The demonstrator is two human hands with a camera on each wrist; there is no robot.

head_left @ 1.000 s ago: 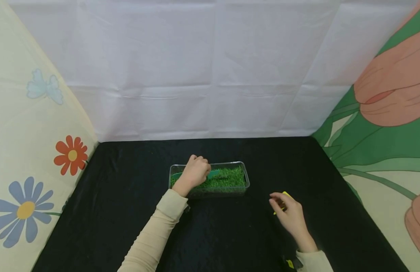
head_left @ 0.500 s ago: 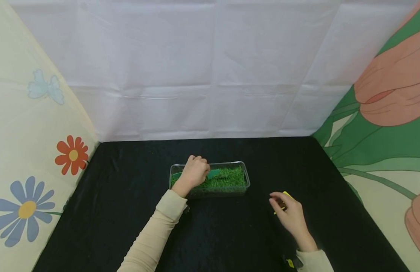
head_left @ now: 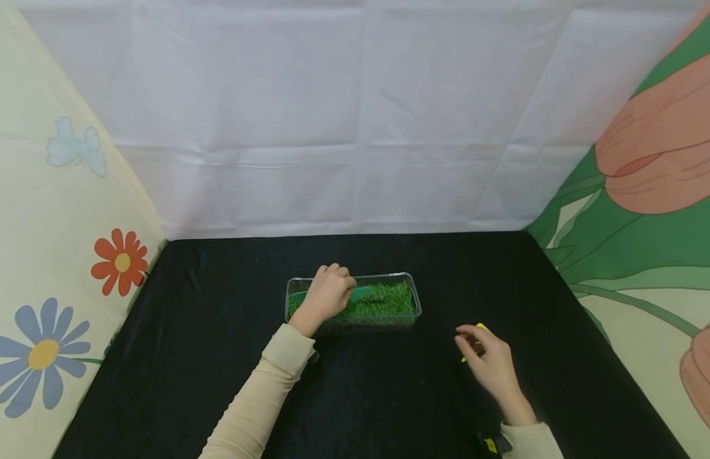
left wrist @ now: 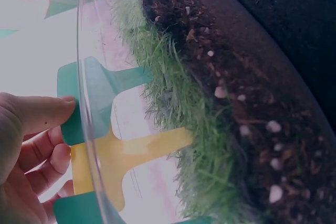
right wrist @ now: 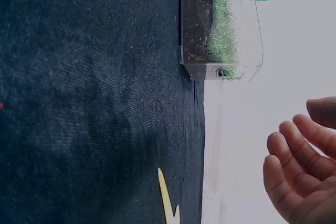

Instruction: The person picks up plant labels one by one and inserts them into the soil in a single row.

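We take the clear rectangular plastic tray (head_left: 414,305) of green grass and dark soil as our landmark; it sits on the bench (head_left: 217,357), which is draped in black cloth, a little toward the far side.

Our left hand (head_left: 327,293) hangs over the left end of the tray with its fingers curled. The left wrist view shows the fingers (left wrist: 39,150) pinching a teal T-shaped plastic plant tag (left wrist: 92,95) whose stem runs into the grass. Right beside it, at the same end of the tray, a yellow T-shaped plastic tag (left wrist: 113,166) also has its stem in the grass, and a further teal piece (left wrist: 79,211) shows at the bottom edge of that view. In the head view the teal tag (head_left: 360,294) pokes out from under the left hand, over the grass.

Our right hand (head_left: 488,364) is well to the right of the tray and nearer to us, low over the black cloth. Its fingers (right wrist: 299,156) are relaxed and only loosely curved, holding nothing. A small flat yellow plastic tag (head_left: 482,329) lies on the cloth just beyond the fingertips, partly hidden by them in the head view; the right wrist view shows it (right wrist: 166,198) lying on the cloth apart from the hand.

Both forearms wear beige long sleeves (head_left: 257,395).
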